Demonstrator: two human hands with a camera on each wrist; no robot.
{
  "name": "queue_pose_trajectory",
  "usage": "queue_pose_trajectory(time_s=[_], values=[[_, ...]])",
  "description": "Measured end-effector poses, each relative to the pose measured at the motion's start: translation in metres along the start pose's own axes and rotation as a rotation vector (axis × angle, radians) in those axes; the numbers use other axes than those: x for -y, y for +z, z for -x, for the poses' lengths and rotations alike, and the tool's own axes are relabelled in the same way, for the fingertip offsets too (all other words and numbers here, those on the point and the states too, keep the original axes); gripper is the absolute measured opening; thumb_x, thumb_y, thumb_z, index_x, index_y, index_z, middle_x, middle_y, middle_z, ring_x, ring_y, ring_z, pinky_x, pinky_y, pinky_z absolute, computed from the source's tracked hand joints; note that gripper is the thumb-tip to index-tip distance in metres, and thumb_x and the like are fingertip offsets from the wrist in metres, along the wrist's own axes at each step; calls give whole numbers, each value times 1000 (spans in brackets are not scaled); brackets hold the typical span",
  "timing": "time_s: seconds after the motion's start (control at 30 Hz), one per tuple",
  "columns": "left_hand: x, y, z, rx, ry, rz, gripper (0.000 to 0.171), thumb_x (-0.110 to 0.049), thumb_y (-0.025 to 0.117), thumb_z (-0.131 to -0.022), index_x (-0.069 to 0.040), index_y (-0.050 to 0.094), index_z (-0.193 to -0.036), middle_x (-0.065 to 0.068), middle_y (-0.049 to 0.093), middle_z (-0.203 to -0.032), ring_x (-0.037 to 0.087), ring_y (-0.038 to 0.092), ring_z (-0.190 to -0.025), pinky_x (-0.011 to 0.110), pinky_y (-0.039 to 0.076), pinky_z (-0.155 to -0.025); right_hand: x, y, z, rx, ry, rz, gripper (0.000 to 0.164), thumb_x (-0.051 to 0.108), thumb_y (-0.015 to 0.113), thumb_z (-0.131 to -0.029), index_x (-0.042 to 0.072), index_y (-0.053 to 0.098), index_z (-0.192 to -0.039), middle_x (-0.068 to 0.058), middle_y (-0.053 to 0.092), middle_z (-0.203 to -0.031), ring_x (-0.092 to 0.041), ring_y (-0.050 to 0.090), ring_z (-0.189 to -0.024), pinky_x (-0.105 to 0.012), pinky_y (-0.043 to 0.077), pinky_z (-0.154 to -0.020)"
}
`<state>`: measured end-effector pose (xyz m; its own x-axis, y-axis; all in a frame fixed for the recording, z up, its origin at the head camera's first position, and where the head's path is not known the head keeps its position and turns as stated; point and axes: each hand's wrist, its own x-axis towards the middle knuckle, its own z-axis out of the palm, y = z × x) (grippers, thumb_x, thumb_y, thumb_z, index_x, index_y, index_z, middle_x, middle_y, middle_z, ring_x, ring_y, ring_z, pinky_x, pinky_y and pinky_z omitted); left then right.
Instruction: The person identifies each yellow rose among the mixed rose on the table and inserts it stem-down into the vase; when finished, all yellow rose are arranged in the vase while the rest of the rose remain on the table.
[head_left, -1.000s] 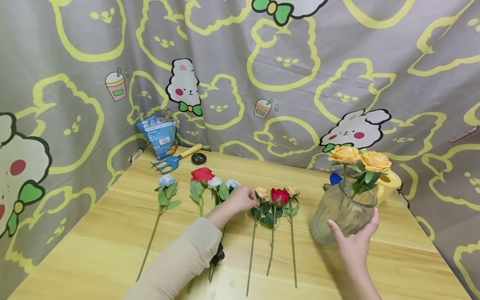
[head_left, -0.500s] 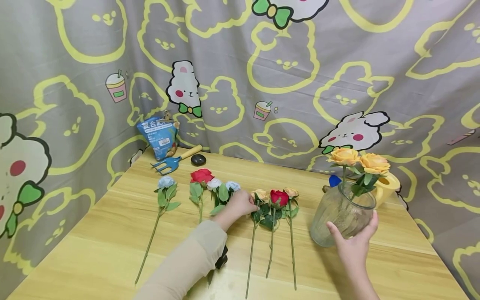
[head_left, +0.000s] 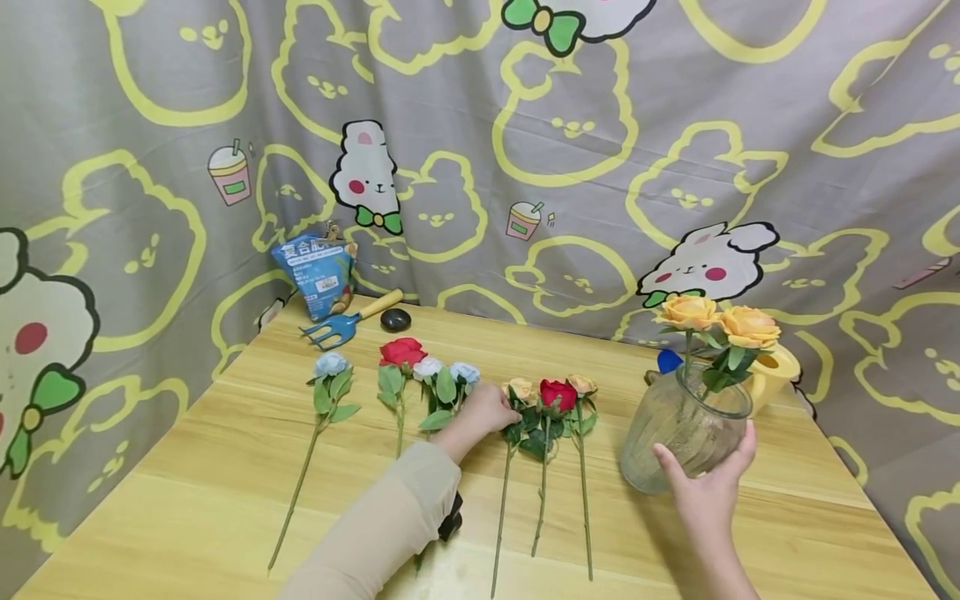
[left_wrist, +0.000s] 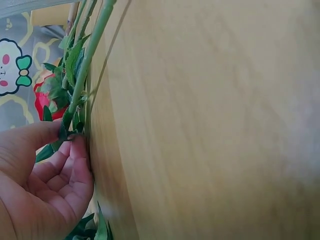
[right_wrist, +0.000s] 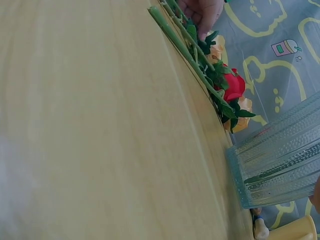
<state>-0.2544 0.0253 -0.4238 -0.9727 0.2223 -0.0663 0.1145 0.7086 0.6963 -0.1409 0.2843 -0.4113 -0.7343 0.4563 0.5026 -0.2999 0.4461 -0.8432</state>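
Observation:
My left hand (head_left: 483, 414) pinches the stem of a peach artificial rose (head_left: 519, 387) lying on the table, just below its bloom. In the left wrist view, thumb and forefinger meet on the green stem (left_wrist: 90, 62) among its leaves. Beside it lie a red rose (head_left: 558, 396) and another peach rose (head_left: 582, 383), stems pointing toward me. My right hand (head_left: 708, 496) grips a ribbed glass vase (head_left: 660, 437), tilted to the right, with the thumb on its near side and fingers round the right. Two orange roses (head_left: 690, 312) stand in the vase.
Left of my left hand lie a red rose (head_left: 402, 352), white and blue roses (head_left: 465, 372), partly behind the arm, and a separate blue rose (head_left: 331, 364). Farther back are a blue hand fork (head_left: 333, 329), a black stone (head_left: 395, 319) and a blue bag (head_left: 318, 275). A yellow watering can (head_left: 776, 371) stands behind the vase.
My left hand has moved slightly right and down, onto the stem of the left peach rose. The right hand and the vase have stayed almost still.

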Motion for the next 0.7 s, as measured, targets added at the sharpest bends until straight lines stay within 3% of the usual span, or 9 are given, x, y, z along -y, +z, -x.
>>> queue_pose_trajectory(time_s=[0.27,0.57,0.7], values=[[0,-6,2,18,6,62,47,-19,67,-80,-16,36,-45,-6,28,-41,8,25,-38,21,24,-40,0,1,1,1,2,0,110,-5,75,-66,26,3,-143,-13,18,-145,-14,20,-129,-22,12,-105],[6,-23,2,34,-52,220,46,-23,65,-84,-16,40,-46,-6,32,-40,8,30,-38,22,27,-40,1,-1,1,-1,36,23,110,-2,76,-66,28,2,-142,-13,18,-145,-16,20,-129,-24,12,-106],[2,-33,6,19,-70,357,41,-20,65,-83,-13,43,-50,-4,36,-43,10,32,-40,24,30,-42,1,-1,1,6,36,23,110,-2,76,-67,26,2,-143,-13,18,-145,-15,19,-129,-24,12,-106]])
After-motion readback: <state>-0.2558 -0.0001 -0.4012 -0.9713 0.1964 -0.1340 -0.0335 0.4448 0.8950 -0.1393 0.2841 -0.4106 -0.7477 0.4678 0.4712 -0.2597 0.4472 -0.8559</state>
